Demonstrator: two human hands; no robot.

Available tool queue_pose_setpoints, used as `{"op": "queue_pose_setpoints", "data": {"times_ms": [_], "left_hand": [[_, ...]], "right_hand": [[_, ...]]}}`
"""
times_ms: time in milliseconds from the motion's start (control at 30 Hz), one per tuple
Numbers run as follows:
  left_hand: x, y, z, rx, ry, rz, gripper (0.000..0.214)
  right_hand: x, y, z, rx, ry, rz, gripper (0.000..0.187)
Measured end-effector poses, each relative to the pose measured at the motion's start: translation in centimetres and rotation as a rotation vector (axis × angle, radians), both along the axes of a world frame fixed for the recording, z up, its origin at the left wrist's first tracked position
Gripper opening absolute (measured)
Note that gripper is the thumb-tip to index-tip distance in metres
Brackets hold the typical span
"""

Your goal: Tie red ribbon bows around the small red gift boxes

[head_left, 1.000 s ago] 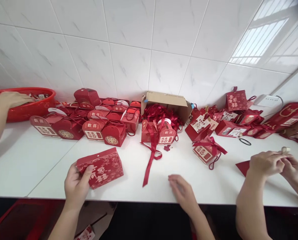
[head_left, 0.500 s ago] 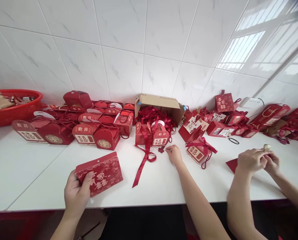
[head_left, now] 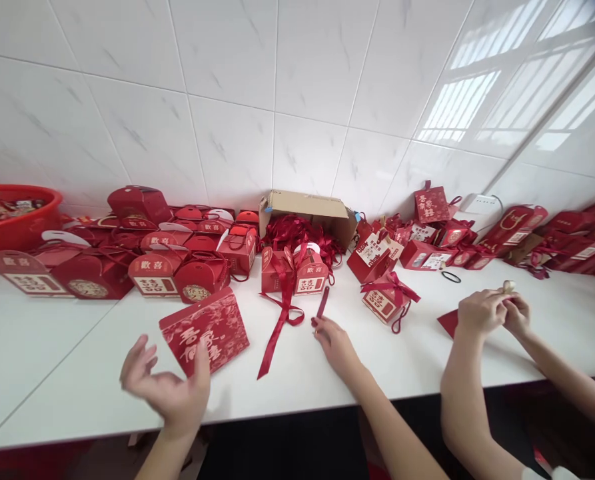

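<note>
My left hand (head_left: 170,393) is spread loose in front of the lettered red box (head_left: 222,323); I can't tell if they touch. My right hand (head_left: 336,347) pinches a dark red strip (head_left: 322,303), right of the trailing ribbon (head_left: 276,343); a light fingertip grip should spare it creases. The white worktop (head_left: 87,373) runs along a glossy tiled wall (head_left: 232,147).
</note>
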State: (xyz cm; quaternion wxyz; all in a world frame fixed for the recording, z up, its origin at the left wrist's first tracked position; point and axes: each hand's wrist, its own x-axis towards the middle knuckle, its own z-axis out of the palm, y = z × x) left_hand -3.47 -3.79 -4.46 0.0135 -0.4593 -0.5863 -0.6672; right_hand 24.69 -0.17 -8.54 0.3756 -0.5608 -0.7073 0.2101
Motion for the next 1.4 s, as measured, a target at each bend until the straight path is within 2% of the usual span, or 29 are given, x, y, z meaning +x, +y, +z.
{"op": "queue_pose_setpoints", "data": {"times_ms": [33, 67, 133, 167, 200, 233, 300, 400, 500, 633, 800, 933, 1000, 1100, 1167, 1267, 1400], "left_hand": [[0.9, -0.8, 0.1, 0.101, 0.129, 0.043, 0.063], [1.8, -1.7, 0.1, 0.108, 0.233, -0.057, 0.052], [3.9, -3.1, -0.3, 0.002, 0.532, -0.479, 0.034], [5.0, -3.6, -0.6, -0.1, 0.681, -0.702, 0.037], [5.9, -3.8, -1.1, -0.205, 0.789, -0.869, 0.043], [6.8, -3.9, -1.6, -0.289, 0.86, -0.979, 0.051], [8.0, -3.6, -2.6, -0.393, 0.909, -1.079, 0.054], [8.8, -3.0, -3.6, -0.393, 0.886, -1.09, 0.037], [9.0, -2.9, -3.8, -0.267, 0.85, -1.042, 0.024], [9.6, -3.8, -3.8, -0.174, 0.827, -0.966, 0.023], [10.5, -4.8, -4.8, -0.122, 0.769, -0.876, 0.021], [10.5, -4.9, -5.0, -0.126, 0.642, -0.885, 0.02], [10.4, -4.9, -4.2, -0.261, 0.435, -0.889, 0.014], [10.2, -4.9, -2.1, -0.496, 0.019, -0.871, 0.013], [10.0, -5.1, -0.4, -0.539, -0.131, -0.867, 0.016], [9.4, -5.6, 1.5, -0.525, -0.163, -0.876, 0.017], [8.8, -6.5, 2.6, -0.463, -0.084, -0.865, 0.013]], "right_hand": [[0.1, -1.8, -0.2, -0.005, 0.001, -0.005, 0.021], [0.2, -3.5, -0.4, -0.013, 0.002, -0.002, 0.021], [0.3, -6.8, -0.8, -0.041, 0.032, 0.02, 0.017], [0.3, -8.2, -0.9, -0.049, 0.041, 0.025, 0.016], [0.3, -9.4, -1.0, -0.059, 0.048, 0.028, 0.015], [0.2, -10.3, -1.0, -0.068, 0.053, 0.03, 0.014], [0.2, -11.4, -0.8, -0.089, 0.067, 0.035, 0.012], [0.2, -12.0, -0.4, -0.137, 0.111, 0.037, 0.008], [0.1, -12.1, -0.1, -0.169, 0.154, 0.017, 0.005], [0.0, -12.2, 0.1, -0.179, 0.191, -0.006, 0.004], [-0.4, -12.9, 0.6, -0.207, 0.237, 0.008, 0.005], [-0.8, -13.3, 1.2, -0.193, 0.398, -0.029, 0.003], [-1.0, -13.3, 1.9, -0.129, 0.48, -0.096, 0.002], [-1.7, -13.0, 3.5, -0.011, 0.48, -0.143, 0.002], [-2.4, -12.9, 4.5, 0.04, 0.457, -0.124, 0.003], [-3.7, -12.8, 5.7, 0.092, 0.447, -0.101, 0.005], [-4.6, -13.0, 6.3, 0.097, 0.456, -0.106, 0.005]]}}
